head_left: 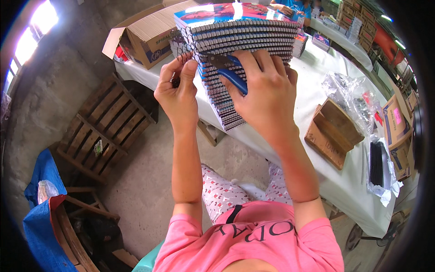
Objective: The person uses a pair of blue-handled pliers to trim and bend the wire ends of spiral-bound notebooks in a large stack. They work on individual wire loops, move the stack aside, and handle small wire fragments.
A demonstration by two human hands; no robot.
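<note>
A tall stack of spiral-bound notebooks (244, 38) stands on the white-covered table, its black coil bindings facing me. My right hand (267, 88) is closed around the blue handles of a pair of wire cutters (234, 78). The dark jaws of the cutters lie against the corner of the stack, by the coil ends. Just left of that corner, my left hand (179, 86) pinches the loose end of a black spiral coil (183, 55) between thumb and fingers. Something small and dark shows under its curled fingers, too hidden to make out.
An open cardboard box (152, 38) sits behind to the left. On the right are a wooden block stand (333, 131), clear plastic wrap (349, 93) and black coils in white paper (377, 163). A wooden pallet (106, 124) leans at left. Another person (294, 9) works at the far side.
</note>
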